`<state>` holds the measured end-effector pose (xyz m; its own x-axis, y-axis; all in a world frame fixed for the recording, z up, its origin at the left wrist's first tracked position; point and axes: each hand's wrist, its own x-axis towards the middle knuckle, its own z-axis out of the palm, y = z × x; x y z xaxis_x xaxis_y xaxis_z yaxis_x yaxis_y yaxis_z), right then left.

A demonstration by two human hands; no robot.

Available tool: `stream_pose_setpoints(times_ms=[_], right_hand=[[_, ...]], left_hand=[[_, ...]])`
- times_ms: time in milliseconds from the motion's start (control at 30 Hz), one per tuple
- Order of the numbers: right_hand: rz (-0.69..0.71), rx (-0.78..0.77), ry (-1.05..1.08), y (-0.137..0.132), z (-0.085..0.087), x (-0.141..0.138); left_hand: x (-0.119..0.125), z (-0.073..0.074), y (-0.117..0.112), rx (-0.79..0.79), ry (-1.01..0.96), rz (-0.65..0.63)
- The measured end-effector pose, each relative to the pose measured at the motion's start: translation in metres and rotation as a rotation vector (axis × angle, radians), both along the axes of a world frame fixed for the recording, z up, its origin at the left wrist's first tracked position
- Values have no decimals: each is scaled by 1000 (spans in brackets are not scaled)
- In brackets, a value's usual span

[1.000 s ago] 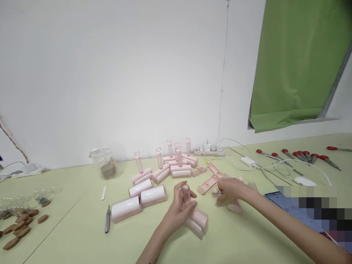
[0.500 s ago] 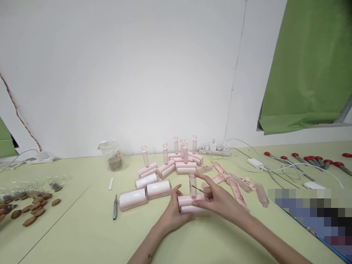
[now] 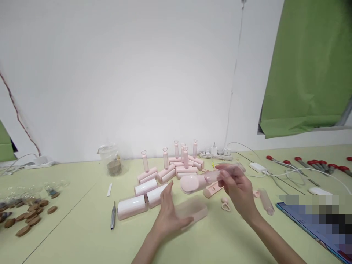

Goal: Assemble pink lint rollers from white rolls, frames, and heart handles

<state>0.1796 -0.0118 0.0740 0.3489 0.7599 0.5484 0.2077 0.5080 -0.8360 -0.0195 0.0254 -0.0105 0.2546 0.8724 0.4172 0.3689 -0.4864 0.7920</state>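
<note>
My right hand (image 3: 237,192) pinches a pink handle piece with a clear tube (image 3: 213,177). Its rounded pink end (image 3: 191,183) points left, off the table. My left hand (image 3: 168,211) has its fingers spread, with the thumb alongside a blurred, pale pink half-round shell (image 3: 196,211). Whether the thumb touches the shell cannot be made out. Behind my left hand lie white rollers with pink edges (image 3: 132,206). Below the right hand, a heart-shaped ring (image 3: 226,206) and a flat pink part (image 3: 213,189) rest on the table.
Pink rollers with upright heart-topped handles (image 3: 186,158) stand behind. A metal pen-like tool (image 3: 113,216) and a plastic bag (image 3: 111,159) are to the left, beyond them corks (image 3: 34,221) and glass domes. Right are a clear tube (image 3: 266,201), cables, red-ended tools (image 3: 313,163) and a tablet (image 3: 299,222).
My right hand has lifted the clear-tube piece off the pink roller body and moved right and up. My left hand has loosened and spread its fingers. The heart ring now shows uncovered.
</note>
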Motion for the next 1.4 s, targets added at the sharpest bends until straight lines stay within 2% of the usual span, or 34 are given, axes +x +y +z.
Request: stream_pose_setpoints(times_ms=[100,167,300,400,467,533,567,600,667,733,767,800,900,1000,1133,1267,1400], right_hand=[[177,-52,103,-3,-2,-1],[271,-100,103,-3,-8,-3],[253,-92,138,1,-21,-3],[236,-111,214,2,-27,-1],[253,-141,249,1,-29,-2],[301,-162,248,-1,-31,-6],[338,-166,230,-2,-33,-8],[387,-169,198,-3,-36,-10],[492,-210,93,-3,-41,-14],[538,-280,-9,-2,-47,-17],[528,-318,-37,0,-49,-19],[502,-351,-42,2,-52,-22],[394,-432,65,8,-58,-29],[344,-488,200,9,-65,-33],[464,-491,335,7,-70,-32],[597,-505,380,10,-66,-29],[613,-520,341,13,-58,-28]], left_hand=[[2,11,-8,-79,-134,6],[5,10,-13,-136,-45,-51],[8,-2,-14,-8,260,-95],[3,-5,-8,1,335,-143],[-1,-1,-6,37,265,-126],[-4,6,-6,47,33,-89],[-4,11,-7,-7,-145,-81],[-2,15,-9,-127,-338,-104],[3,22,-15,-522,-670,-253],[9,24,-21,-865,-852,-408],[12,23,-23,-938,-892,-431],[15,22,-26,-943,-913,-410],[22,15,-30,-776,-896,-313],[26,10,-33,-707,-854,-358],[28,8,-36,-753,-861,-424],[30,14,-36,-726,-857,-389],[30,22,-35,-701,-828,-401]])
